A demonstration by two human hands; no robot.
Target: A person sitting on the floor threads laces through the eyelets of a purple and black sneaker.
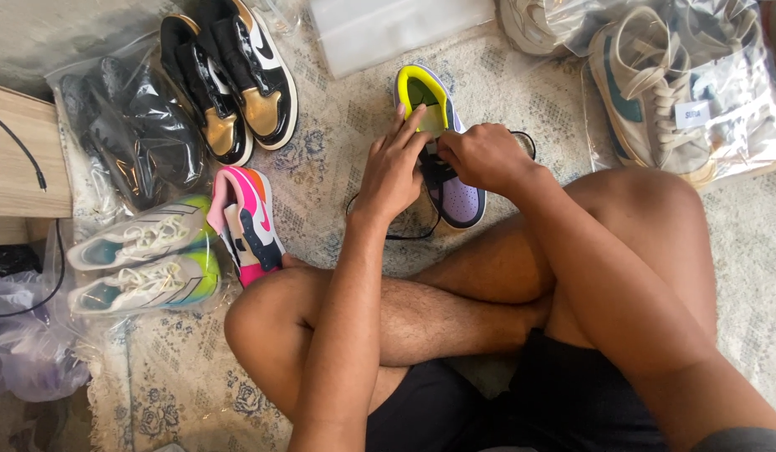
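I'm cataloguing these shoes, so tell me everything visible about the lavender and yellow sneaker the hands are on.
The sneaker lies on the patterned rug, toe toward the person, opening away. It has a pale lavender toe, a neon yellow collar and lining, and black laces, one loose end trailing onto the rug. The upper looks like smooth leather. The left hand holds the tongue near the collar; the right hand covers the lace area.
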